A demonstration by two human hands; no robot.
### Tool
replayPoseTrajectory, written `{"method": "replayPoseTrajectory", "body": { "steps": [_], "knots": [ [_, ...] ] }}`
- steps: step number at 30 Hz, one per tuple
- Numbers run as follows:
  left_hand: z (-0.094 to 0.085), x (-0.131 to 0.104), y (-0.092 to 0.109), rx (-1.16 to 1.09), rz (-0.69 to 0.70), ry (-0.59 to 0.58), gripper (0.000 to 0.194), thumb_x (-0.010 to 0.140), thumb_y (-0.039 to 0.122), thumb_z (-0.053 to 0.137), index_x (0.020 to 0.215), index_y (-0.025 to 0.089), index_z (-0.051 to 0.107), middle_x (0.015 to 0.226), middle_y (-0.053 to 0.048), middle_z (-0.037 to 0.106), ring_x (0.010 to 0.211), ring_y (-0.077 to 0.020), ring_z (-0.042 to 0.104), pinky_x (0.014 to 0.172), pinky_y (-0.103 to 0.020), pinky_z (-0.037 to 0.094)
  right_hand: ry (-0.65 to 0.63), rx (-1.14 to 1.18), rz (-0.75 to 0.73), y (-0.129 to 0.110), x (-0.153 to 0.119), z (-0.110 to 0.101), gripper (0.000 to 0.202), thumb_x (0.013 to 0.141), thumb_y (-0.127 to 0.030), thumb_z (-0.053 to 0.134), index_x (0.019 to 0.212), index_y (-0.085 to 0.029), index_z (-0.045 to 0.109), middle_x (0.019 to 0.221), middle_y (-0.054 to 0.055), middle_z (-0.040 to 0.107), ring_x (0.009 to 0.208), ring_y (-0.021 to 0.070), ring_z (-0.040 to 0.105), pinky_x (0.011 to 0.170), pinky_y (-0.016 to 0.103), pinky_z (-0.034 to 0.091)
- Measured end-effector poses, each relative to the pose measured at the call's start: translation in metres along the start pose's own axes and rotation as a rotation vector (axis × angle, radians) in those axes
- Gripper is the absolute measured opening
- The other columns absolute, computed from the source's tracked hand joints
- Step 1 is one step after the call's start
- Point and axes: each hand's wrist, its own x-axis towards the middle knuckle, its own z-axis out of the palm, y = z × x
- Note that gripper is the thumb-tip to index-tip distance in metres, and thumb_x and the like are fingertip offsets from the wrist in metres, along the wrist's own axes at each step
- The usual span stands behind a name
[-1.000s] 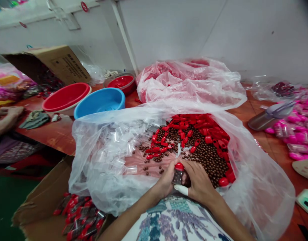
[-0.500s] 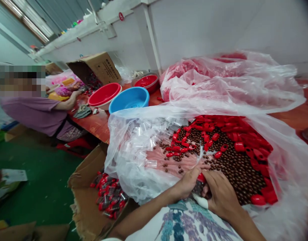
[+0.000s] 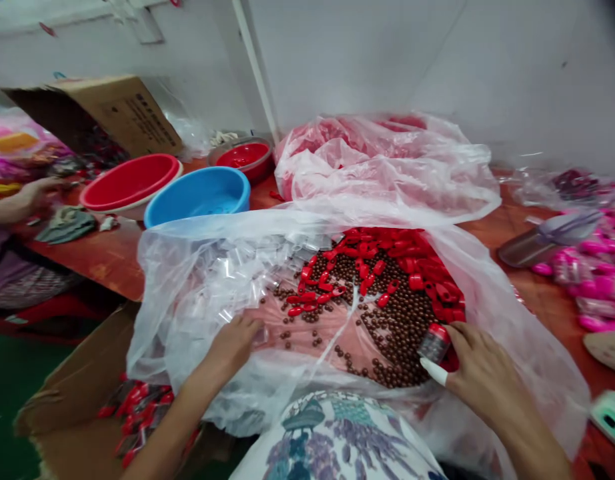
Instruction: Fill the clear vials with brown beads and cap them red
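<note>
Fingers point(image 3: 455, 337) of right hand point(image 3: 480, 373) pinch a red-capped vial point(image 3: 434, 342), tilted, cap up-right, over the brown beads point(image 3: 402, 320); left hand point(image 3: 232, 343) fingers loosely curled, holding nothing clear, resting beside clear tubes point(image 3: 247, 267), well apart leftward

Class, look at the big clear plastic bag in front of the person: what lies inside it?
Inside the clear bag lie brown beads, red caps and small clear tubes. Whatever sits beneath these piles is covered.

Crinkly clear plastic bag point(image 3: 197, 280), glossy red plastic caps point(image 3: 417, 257), smooth brown beads point(image 3: 402, 320)
</note>
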Motion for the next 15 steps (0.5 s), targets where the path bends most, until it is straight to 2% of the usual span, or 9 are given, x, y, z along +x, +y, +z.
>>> {"method": "replayPoseTrajectory", "body": {
  "steps": [2,5,8,11,13,15],
  "knots": [
    [-0.003,0.004,0.000,0.010,0.002,-0.013,0.036,0.076,0.007,0.047,0.107,0.019,0.059,0.113,-0.009,0.059,0.107,-0.0240,0.048,0.091,-0.035,0.038,-0.039,-0.008,-0.025,-0.001,-0.004,0.001,0.058,0.071,-0.053,0.056,0.114,-0.014,0.054,0.118,0.016,0.056,0.108,0.0345,0.050,0.088,0.048,0.041],
    [-0.010,0.011,0.010,-0.033,0.000,0.000,0.038,0.080,0.013,0.043,0.114,0.024,0.056,0.113,-0.008,0.058,0.105,-0.0230,0.051,0.084,-0.031,0.039,-0.040,0.001,-0.057,-0.008,-0.007,0.007,0.060,0.070,-0.051,0.060,0.117,-0.015,0.054,0.120,0.017,0.055,0.110,0.0356,0.049,0.088,0.050,0.041],
    [-0.009,0.019,0.019,-0.060,0.037,-0.085,0.024,0.081,0.021,0.045,0.098,0.025,0.062,0.098,-0.006,0.061,0.093,-0.0222,0.055,0.076,-0.028,0.039,-0.016,0.018,-0.082,-0.009,-0.012,0.012,0.068,0.065,-0.051,0.066,0.121,-0.014,0.051,0.124,0.018,0.053,0.113,0.0379,0.047,0.090,0.051,0.040],
    [-0.001,0.026,0.018,-0.045,0.075,-0.111,0.017,0.078,0.022,0.048,0.088,0.020,0.063,0.095,-0.008,0.059,0.089,-0.0223,0.056,0.074,-0.027,0.038,0.017,0.068,-0.097,-0.007,-0.016,0.009,0.070,0.067,-0.047,0.065,0.127,-0.015,0.048,0.127,0.017,0.052,0.117,0.0386,0.044,0.091,0.053,0.040],
    [0.001,0.030,0.015,-0.030,0.090,-0.102,0.016,0.076,0.020,0.049,0.086,0.018,0.062,0.096,-0.008,0.057,0.088,-0.0221,0.056,0.073,-0.027,0.038,0.027,0.113,-0.105,-0.008,-0.011,0.004,0.059,0.073,-0.034,0.060,0.128,-0.018,0.047,0.128,0.015,0.051,0.118,0.0357,0.044,0.092,0.053,0.040],
    [-0.001,0.031,0.011,-0.014,0.073,-0.111,0.015,0.073,0.017,0.050,0.084,0.017,0.061,0.093,-0.008,0.057,0.086,-0.0214,0.056,0.073,-0.027,0.039,0.021,0.154,-0.127,-0.014,0.002,0.000,0.056,0.073,-0.012,0.051,0.128,-0.020,0.047,0.130,0.012,0.050,0.119,0.0310,0.044,0.093,0.049,0.041]
  ]
}}
